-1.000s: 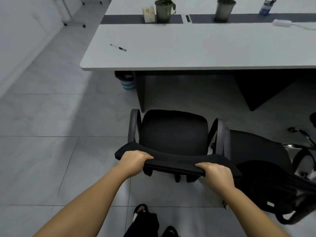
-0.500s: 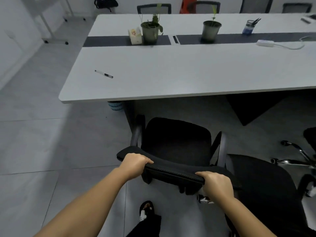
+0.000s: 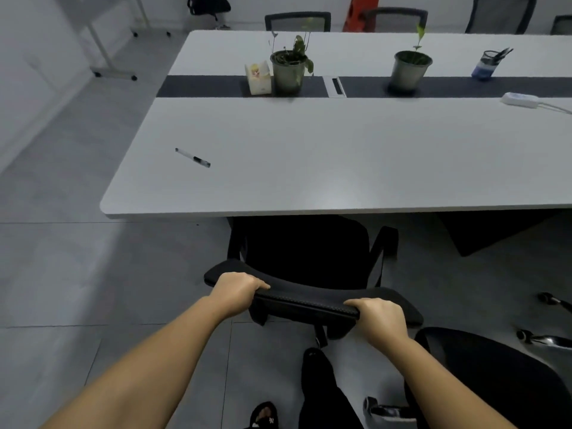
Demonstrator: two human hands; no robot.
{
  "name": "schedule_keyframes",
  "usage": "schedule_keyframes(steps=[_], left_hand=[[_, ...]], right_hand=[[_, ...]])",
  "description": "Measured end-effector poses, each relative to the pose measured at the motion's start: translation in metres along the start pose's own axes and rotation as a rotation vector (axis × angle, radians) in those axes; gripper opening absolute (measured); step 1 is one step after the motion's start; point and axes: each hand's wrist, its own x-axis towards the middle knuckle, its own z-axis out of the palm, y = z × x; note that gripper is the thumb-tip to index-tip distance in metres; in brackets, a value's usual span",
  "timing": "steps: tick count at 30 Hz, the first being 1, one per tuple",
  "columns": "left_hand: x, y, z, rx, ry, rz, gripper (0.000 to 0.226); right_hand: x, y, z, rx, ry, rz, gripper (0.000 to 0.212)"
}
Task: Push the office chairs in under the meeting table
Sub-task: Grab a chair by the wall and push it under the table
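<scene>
A black office chair (image 3: 305,252) stands right in front of me, its seat front hidden under the near edge of the long white meeting table (image 3: 340,156). My left hand (image 3: 236,289) grips the top of the chair's backrest at its left end. My right hand (image 3: 379,318) grips the same top edge near its right end. A second black office chair (image 3: 489,376) stands out on the floor at my lower right, close beside my right forearm.
On the table lie a pen (image 3: 192,157), two potted plants (image 3: 289,71), a small box (image 3: 257,78), a pen cup (image 3: 486,65) and a white power strip (image 3: 521,100). More chairs (image 3: 297,21) line the far side. A chrome chair base (image 3: 544,339) shows at right.
The chair has rolled forward with both hands on its backrest; its seat front now goes under the table edge. The table fills more of the view as I stepped closer.
</scene>
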Motion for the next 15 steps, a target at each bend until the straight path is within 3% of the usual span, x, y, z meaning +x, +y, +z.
schedule_keyframes(steps=[15], left_hand=[[0.133,0.026,-0.029,-0.089,0.068,-0.156,0.053]], right_hand=[[0.161,0.089,-0.077,-0.122,-0.055,-0.161,0.039]])
